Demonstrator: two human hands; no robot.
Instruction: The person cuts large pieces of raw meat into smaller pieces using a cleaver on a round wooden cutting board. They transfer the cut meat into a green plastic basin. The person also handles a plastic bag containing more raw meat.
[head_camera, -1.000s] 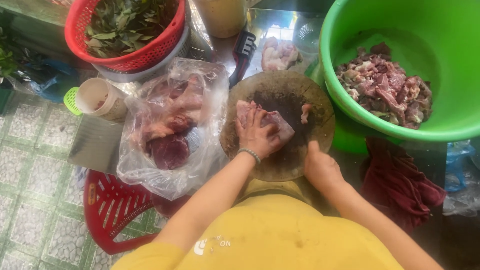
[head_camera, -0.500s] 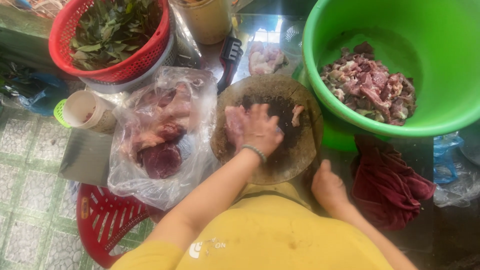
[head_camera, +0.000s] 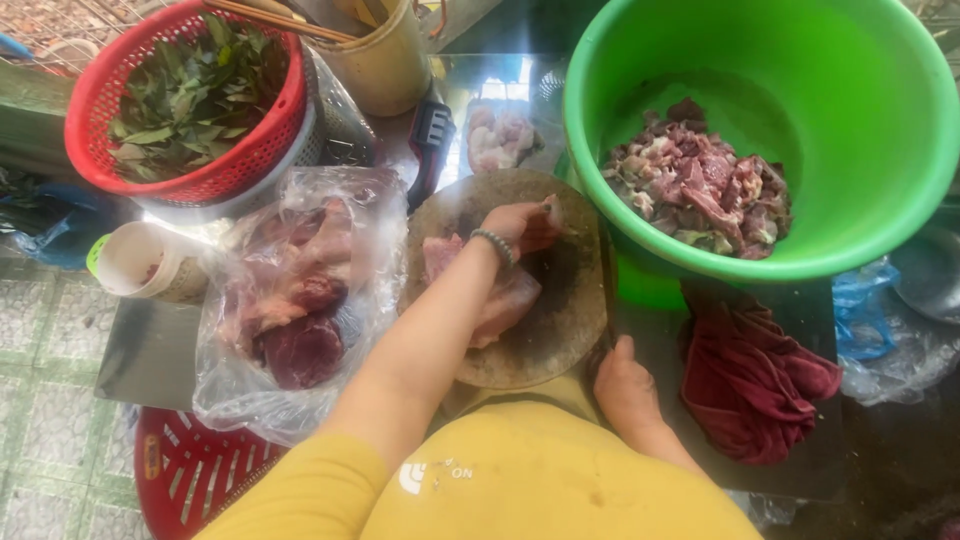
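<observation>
While our right hand (head_camera: 625, 385) grips a knife handle at the chopping board's (head_camera: 545, 345) near edge, our left hand (head_camera: 520, 225) pinches a small meat scrap (head_camera: 551, 212) beyond the pork slab (head_camera: 500, 300); the blade is hard to make out

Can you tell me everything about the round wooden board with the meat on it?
The chopping board is a thick round slab that looks like wood, brown and worn, with a dark wet stain in its middle. It lies flat between the clear bag of meat and the green tub. A pale pink slab of raw meat rests on it. The left hand reaches over it, pinching a small scrap. The right hand holds a knife whose dark blade lies along the board's right edge.
</observation>
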